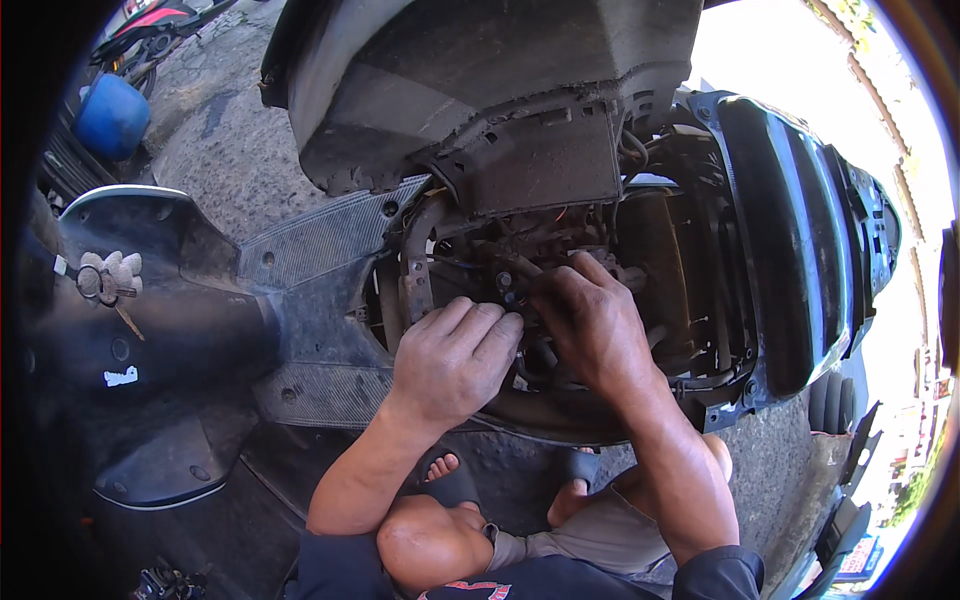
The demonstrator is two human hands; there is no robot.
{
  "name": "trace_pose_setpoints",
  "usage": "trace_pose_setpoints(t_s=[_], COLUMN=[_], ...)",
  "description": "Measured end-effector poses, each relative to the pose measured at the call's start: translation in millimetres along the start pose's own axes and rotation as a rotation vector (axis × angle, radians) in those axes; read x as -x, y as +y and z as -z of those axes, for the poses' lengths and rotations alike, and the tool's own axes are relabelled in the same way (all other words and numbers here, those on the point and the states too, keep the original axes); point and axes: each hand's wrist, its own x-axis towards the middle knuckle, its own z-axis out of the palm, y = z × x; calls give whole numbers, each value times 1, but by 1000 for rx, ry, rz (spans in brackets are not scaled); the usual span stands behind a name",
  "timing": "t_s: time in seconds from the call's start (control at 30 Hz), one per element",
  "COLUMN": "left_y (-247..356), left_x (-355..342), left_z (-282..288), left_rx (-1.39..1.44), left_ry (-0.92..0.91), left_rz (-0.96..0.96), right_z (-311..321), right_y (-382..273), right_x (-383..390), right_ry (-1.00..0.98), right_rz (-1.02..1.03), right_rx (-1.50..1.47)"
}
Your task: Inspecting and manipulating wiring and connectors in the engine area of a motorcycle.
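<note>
A dark scooter has its engine bay (560,240) open below a raised underseat panel (480,90). My left hand (455,355) is curled at the near edge of the bay, fingertips bent inward around something hidden. My right hand (590,320) is bent into the bay just to the right, its thumb and fingers closed at a small dark fitting (508,285) among hoses and metal parts; what they grip is too hidden to name.
The scooter's footboard (310,240) and front shield (150,340), with keys and a fluffy charm (110,275), lie left. Its black tail body (785,250) is right. A blue drum (110,115) and another motorbike (150,30) stand at back left, on rough concrete (220,150).
</note>
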Motion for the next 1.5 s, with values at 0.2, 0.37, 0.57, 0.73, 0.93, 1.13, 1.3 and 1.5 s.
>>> trace_pose_setpoints(t_s=[0.2,0.37,0.57,0.73,0.93,1.13,1.3,1.5], left_y=[0,1,0,1,2,2,4,2], left_x=[1,1,2,0,0,-2,-5,-2], left_z=[0,1,0,0,1,-4,-3,-5], left_rx=[11,4,-6,7,13,-34,-33,-56], left_ry=[0,-12,-14,-16,-16,-17,9,4], left_rz=[2,6,9,10,39,21,59,30], right_z=[-2,-4,-8,-6,-3,-2,1,2], right_y=[1,0,-1,3,4,6,5,0], right_x=[1,3,3,5,-2,-6,-4,14], right_ry=[21,-3,-21,-1,-88,-27,-35,43], right_rz=[-1,36,118,131,124,170,114,-82], right_rx=[43,144,245,181,228,216,101,-38])
